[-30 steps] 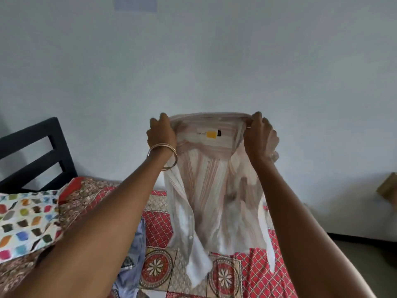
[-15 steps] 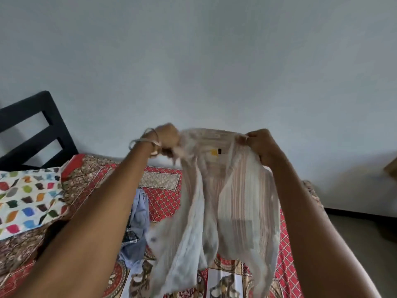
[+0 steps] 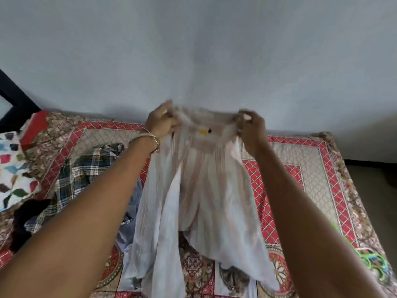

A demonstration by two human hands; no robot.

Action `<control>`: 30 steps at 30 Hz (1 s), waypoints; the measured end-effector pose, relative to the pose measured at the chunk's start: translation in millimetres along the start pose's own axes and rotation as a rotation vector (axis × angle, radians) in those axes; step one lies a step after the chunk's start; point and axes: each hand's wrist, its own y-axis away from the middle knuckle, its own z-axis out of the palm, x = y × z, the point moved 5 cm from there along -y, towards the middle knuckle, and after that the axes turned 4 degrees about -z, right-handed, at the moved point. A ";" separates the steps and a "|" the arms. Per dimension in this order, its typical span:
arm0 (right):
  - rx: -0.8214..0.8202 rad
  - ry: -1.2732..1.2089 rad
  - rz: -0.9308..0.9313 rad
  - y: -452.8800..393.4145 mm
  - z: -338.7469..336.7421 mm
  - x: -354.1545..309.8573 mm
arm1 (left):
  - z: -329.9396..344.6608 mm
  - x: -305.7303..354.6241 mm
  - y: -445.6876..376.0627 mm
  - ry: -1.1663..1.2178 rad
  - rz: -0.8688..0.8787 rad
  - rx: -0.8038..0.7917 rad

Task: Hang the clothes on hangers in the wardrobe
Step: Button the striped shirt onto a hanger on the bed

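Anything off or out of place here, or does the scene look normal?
Nothing damaged. Both hands, left and right, hold the striped shirt up by its collar. The plaid garment lies crumpled on the bedspread, and green hangers sit at its right edge.

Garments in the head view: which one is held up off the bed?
The pale striped shirt, gripped at its collar by both hands; the plaid shirt lies crumpled on the bedspread.

Shirt (image 3: 199, 190) held up by its collar over the bed (image 3: 300, 160), left hand (image 3: 160, 123) and right hand (image 3: 252, 130) at either end. Plaid garment (image 3: 86, 168) on bed to the left, pillow (image 3: 12, 168) further left. Hangers (image 3: 373, 261) at bed's right edge. Wall (image 3: 193, 50) behind.
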 end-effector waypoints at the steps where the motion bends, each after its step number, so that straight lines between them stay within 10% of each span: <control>1: -0.003 -0.161 -0.027 -14.4 3.9 9.1 | 7.4 -4.5 -13.2 0.140 -0.009 -0.096; 15: 0.106 0.765 0.571 133.6 -53.0 394.8 | -5.0 -385.5 52.2 -0.662 -0.526 -0.156; 21: 0.056 0.920 0.719 173.9 -101.0 443.9 | 27.7 -457.4 107.9 -1.034 -0.576 -0.361; 30: 0.005 0.819 0.688 181.7 -125.6 469.4 | 14.8 -495.2 139.6 -1.433 -0.635 -0.029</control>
